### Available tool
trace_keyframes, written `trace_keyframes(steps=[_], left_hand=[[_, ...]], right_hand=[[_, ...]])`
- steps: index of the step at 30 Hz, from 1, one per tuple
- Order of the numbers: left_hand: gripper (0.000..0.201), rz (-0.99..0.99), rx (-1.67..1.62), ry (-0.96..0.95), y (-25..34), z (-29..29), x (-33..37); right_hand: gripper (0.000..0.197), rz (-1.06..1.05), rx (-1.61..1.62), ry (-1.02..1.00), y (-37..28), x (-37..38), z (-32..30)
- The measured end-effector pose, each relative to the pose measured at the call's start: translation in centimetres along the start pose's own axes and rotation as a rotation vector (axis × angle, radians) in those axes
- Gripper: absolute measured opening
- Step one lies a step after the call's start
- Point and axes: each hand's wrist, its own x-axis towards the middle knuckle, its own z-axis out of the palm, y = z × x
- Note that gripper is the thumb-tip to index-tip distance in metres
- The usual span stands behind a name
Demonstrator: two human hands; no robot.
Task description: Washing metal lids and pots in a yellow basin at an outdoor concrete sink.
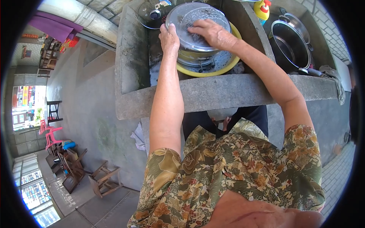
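Left hand (169,38) grips the rim of an upturned round steel pot (195,22); right hand (213,33) lies flat, scrubbing it. Steady the rim firmly, scrub in circles over the yellow plastic basin (228,65) below.

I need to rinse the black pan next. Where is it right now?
In the head view, the black pan sits on the right, on the stone sink's ledge, beside the yellow bottle and right of the yellow basin.

Round metal pot lid (194,22), over yellow basin (224,68).
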Motion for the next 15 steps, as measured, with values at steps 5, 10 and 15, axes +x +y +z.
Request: trace_keyframes(steps=[5, 10, 15], left_hand=[[0.067, 0.048, 0.130, -0.029, 2.7, 0.7, -1.7], [0.067, 0.099, 0.158, 0.009, 2.7, 1.7, -1.7], [0.063, 0.055, 0.042, 0.049, -0.1, 0.1, -0.2]], right_hand=[[0.037, 0.060, -0.052, 0.137, 5.9, -2.0, 1.0], [0.045, 0.257, -0.216, 0.105, 6.3, 2.8, 1.7], [0.051, -0.069, 0.010, 0.041, -2.5, 2.4, 1.4]])
